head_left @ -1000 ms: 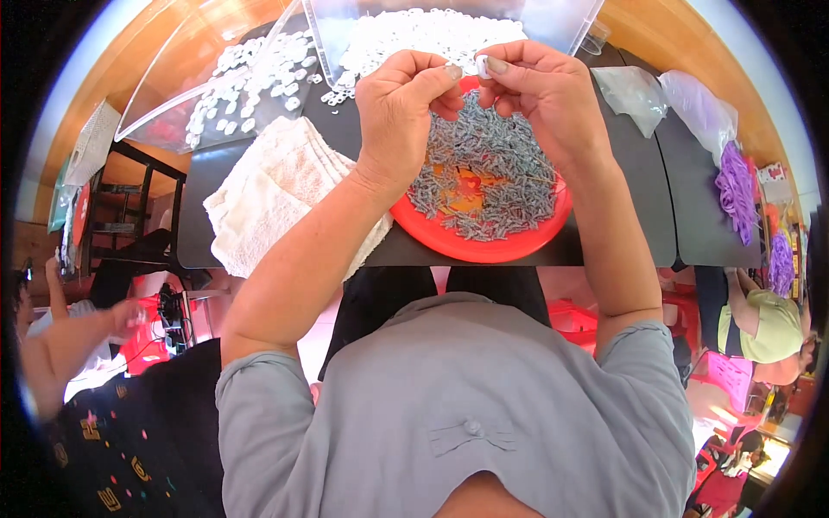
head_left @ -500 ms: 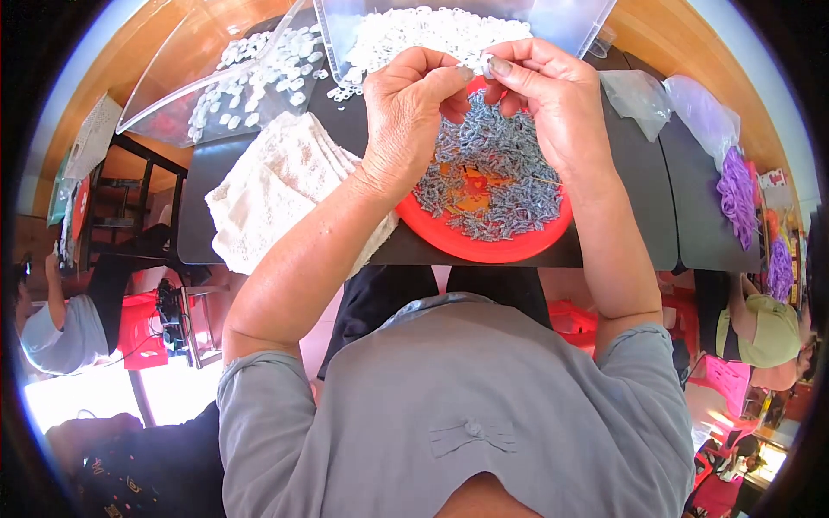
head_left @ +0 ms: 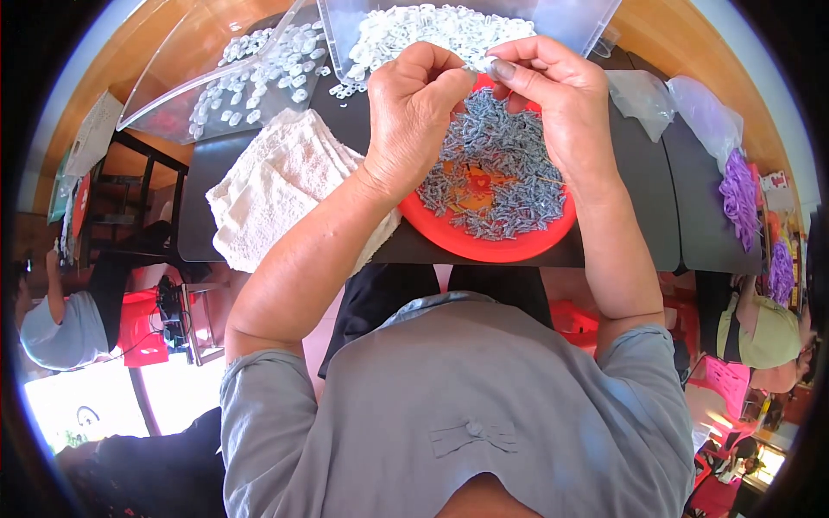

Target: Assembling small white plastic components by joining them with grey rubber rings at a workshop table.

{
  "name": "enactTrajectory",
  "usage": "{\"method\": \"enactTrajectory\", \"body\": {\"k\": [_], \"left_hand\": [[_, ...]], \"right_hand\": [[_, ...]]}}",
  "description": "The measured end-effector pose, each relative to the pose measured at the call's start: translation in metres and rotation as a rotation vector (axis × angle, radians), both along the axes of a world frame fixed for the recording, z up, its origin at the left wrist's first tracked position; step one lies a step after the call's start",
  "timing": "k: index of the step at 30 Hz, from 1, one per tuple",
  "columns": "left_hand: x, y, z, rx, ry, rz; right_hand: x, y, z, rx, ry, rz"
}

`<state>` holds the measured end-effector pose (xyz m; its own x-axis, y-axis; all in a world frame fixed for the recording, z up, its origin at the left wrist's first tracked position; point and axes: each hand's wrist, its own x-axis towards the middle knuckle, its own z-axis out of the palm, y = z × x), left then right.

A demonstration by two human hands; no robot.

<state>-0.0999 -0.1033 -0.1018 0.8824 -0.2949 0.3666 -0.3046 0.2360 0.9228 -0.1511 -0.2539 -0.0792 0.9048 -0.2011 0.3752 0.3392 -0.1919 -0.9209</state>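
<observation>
My left hand (head_left: 413, 116) and my right hand (head_left: 566, 104) meet fingertip to fingertip above the far side of a red basin. Both are pinched closed on a small white plastic piece (head_left: 480, 64), mostly covered by the fingers. Whether a second tiny part sits between them is hidden. Below my hands, the round red basin (head_left: 488, 250) holds a heap of small grey-blue slender pieces (head_left: 509, 203); its orange printed bottom shows through. Just beyond my fingers, a clear plastic box (head_left: 596, 19) contains many white plastic pieces (head_left: 432, 33).
A crumpled white towel (head_left: 281, 190) lies left of the basin on the dark table (head_left: 643, 207). Behind it, a tilted clear bin (head_left: 164, 116) holds more white pieces. Clear plastic bags (head_left: 643, 102) and purple strands (head_left: 737, 198) lie at the right. Other people sit at both sides.
My hands stay joined over the basin, with the fingertips shifted slightly and a bit more of the white piece showing. The whole view has moved a little.
</observation>
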Motion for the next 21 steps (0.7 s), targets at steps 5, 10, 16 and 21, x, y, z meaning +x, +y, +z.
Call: {"method": "enactTrajectory", "body": {"k": [5, 10, 16, 21], "left_hand": [[-0.0008, 0.0016, 0.0038, 0.002, 0.014, -0.001], [0.0014, 0.0032, 0.0031, -0.038, 0.037, -0.044], [0.0029, 0.002, 0.0025, -0.071, 0.106, -0.071], [0.0025, 0.003, 0.0023, -0.057, 0.089, -0.07]], "right_hand": [[0.0006, 0.0007, -0.0018, -0.031, -0.001, -0.004], [0.0007, 0.0007, -0.0013, -0.019, -0.045, -0.021], [0.0012, -0.0011, -0.0005, 0.044, -0.013, 0.031], [0.001, 0.0003, -0.0003, 0.024, -0.014, 0.025]]}}
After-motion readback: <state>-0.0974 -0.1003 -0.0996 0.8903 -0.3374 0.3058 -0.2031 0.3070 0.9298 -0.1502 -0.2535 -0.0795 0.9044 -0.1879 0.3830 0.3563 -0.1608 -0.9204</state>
